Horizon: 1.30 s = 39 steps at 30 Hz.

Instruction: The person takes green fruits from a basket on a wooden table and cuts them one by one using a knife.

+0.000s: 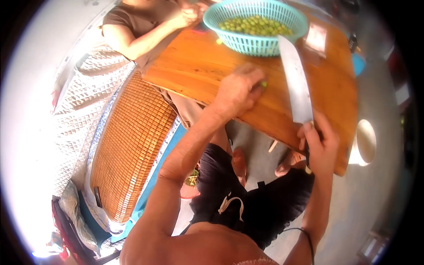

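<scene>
My right hand [321,140] is wrapped round the dark handle of a large kitchen knife [297,79], whose broad blade points up and away over the table. Just left of it, my left hand [240,90] is closed above the wooden table [198,57], slightly blurred. A bit of a small green fruit [263,84] shows at its fingertips. Beyond both hands stands a teal plastic basket [251,47] with many small green fruits [256,25] inside. The knife's tip overlaps the basket's near side in this view; I cannot tell whether they touch.
Another person [137,31] sits at the table's far left, hands together near the basket. A clear plastic packet [316,37] lies right of the basket. A woven bamboo mat [132,150] covers a seat to the left. A white bucket [365,142] stands on the floor at right.
</scene>
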Each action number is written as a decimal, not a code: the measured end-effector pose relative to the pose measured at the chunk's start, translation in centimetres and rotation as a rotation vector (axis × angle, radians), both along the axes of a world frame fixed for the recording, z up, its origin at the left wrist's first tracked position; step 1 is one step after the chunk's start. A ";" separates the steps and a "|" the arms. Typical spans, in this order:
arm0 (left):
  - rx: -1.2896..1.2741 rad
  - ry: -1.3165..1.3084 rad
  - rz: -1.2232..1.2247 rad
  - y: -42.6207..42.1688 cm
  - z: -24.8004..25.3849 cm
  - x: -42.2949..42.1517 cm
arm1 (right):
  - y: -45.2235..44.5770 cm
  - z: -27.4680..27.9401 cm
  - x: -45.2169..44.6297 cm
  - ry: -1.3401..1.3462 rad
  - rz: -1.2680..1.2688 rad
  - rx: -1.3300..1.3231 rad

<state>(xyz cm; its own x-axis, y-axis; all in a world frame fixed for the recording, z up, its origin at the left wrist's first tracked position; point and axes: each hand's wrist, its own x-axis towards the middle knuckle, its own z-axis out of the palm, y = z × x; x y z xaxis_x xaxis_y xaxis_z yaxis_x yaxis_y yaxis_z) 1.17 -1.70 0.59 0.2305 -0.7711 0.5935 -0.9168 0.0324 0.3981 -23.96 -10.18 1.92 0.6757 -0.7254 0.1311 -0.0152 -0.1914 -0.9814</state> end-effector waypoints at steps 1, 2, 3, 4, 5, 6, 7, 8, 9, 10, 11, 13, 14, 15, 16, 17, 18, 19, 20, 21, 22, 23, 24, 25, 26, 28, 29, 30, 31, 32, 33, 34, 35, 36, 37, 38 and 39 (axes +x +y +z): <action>0.013 -0.003 0.000 0.2 0.1 -0.2 | -0.2 -0.4 -0.2 -0.045 -0.005 0.022; 0.001 -0.025 0.009 0.3 0.2 -0.2 | -0.4 -0.6 -0.3 -0.091 -0.009 0.045; 0.006 -0.004 0.011 0.3 0.2 -0.3 | -0.5 -0.4 -0.5 -0.108 0.004 0.059; 0.011 0.022 0.012 0.3 0.2 -0.4 | -0.6 -0.4 -0.6 -0.123 0.009 0.047; 0.000 0.006 0.013 0.3 0.3 -0.4 | -0.7 -0.5 -0.8 -0.133 -0.006 0.061; -0.011 -0.003 0.016 0.4 0.4 -0.3 | -0.9 -0.6 -1.1 -0.141 -0.022 0.075; 0.001 0.011 0.028 0.4 0.4 -0.3 | -1.2 -0.7 -1.4 -0.149 -0.018 0.066; 0.017 0.028 0.039 0.4 0.4 -0.2 | -1.4 -1.0 -1.9 -0.143 -0.064 0.038; 0.013 0.024 0.039 0.4 0.5 0.0 | -1.7 -1.2 -2.4 -0.135 -0.111 0.012; -0.004 0.009 0.052 0.6 0.5 0.3 | -2.0 -1.3 -3.1 -0.137 -0.111 0.010; -0.020 -0.005 0.063 0.7 0.5 0.7 | -2.4 -1.4 -3.8 -0.155 -0.112 0.023; 0.012 -0.021 0.103 0.9 0.2 2.2 | -2.4 -0.9 -4.5 -0.173 -0.125 0.026; 0.042 -0.038 0.147 1.0 0.2 3.1 | -2.3 -0.9 -4.6 -0.172 -0.129 0.029; 0.057 -0.074 0.170 1.1 0.3 4.1 | -2.2 -1.0 -4.5 -0.201 -0.117 0.031; 0.062 -0.073 0.169 1.3 0.4 5.1 | -2.1 -1.0 -4.5 -0.229 -0.104 0.033; 0.082 -0.067 0.225 1.5 0.5 6.0 | -2.0 -1.2 -4.4 -0.229 -0.104 0.037; 0.099 -0.063 0.283 1.7 0.6 7.0 | -2.0 -1.4 -4.3 -0.240 -0.091 0.020; 0.100 -0.065 0.285 1.9 0.6 8.3 | -2.0 -1.6 -4.2 -0.250 -0.079 0.002; 0.117 -0.032 0.357 2.1 0.6 9.5 | -2.0 -1.7 -4.1 -0.252 -0.078 0.002; 0.134 0.003 0.428 2.2 0.5 10.8 | -1.9 -1.7 -4.0 -0.248 -0.083 0.008; 0.132 0.003 0.427 2.1 0.4 11.9 | -1.9 -1.7 -4.0 -0.244 -0.089 0.014; 0.146 0.053 0.472 1.9 0.4 13.1 | -1.9 -1.6 -4.0 -0.247 -0.091 0.012; 0.159 0.105 0.516 1.6 0.2 14.4 | -2.0 -1.5 -4.0 -0.239 -0.082 -0.002; 0.145 0.052 0.537 1.1 0.1 15.5 | -2.0 -1.5 -4.0 -0.230 -0.072 -0.015; 0.145 0.053 0.539 0.4 0.0 16.6 | -2.1 -1.4 -3.9 -0.229 -0.070 -0.015; 0.204 0.095 0.587 -0.8 0.2 17.6 | -2.1 -1.2 -3.8 -0.192 -0.070 -0.039; 0.208 0.098 0.588 -1.4 0.1 18.1 | -2.1 -1.1 -3.7 -0.188 -0.070 -0.036; 0.202 0.095 0.600 -2.0 0.3 18.2 | -2.1 -1.1 -3.8 -0.185 -0.069 -0.041; 0.199 0.092 0.612 -2.5 0.4 18.2 | -2.0 -1.1 -3.8 -0.181 -0.068 -0.044; 0.206 0.095 0.611 -2.9 0.4 18.1 | -2.0 -1.2 -3.8 -0.176 -0.071 -0.038; 0.204 0.072 0.613 -3.2 0.4 18.0 | -2.0 -1.2 -3.9 -0.180 -0.075 -0.052; 0.199 0.049 0.616 -3.3 0.4 17.9 | -1.9 -1.2 -3.9 -0.185 -0.079 -0.068; 0.211 0.039 0.627 -3.3 0.5 17.7 | -1.9 -1.3 -3.9 -0.183 -0.080 -0.066; 0.209 0.038 0.625 -3.3 0.2 18.1 | -1.9 -1.4 -3.9 -0.204 -0.074 -0.053; 0.177 0.087 0.585 -3.0 0.0 18.5 | -2.0 -1.4 -3.8 -0.226 -0.069 -0.042; 0.148 0.135 0.545 -2.8 -0.3 19.0 | -2.1 -1.4 -3.9 -0.226 -0.072 -0.043; 0.142 0.117 0.531 -2.6 -0.3 18.9 | -2.0 -1.3 -3.9 -0.207 -0.077 -0.047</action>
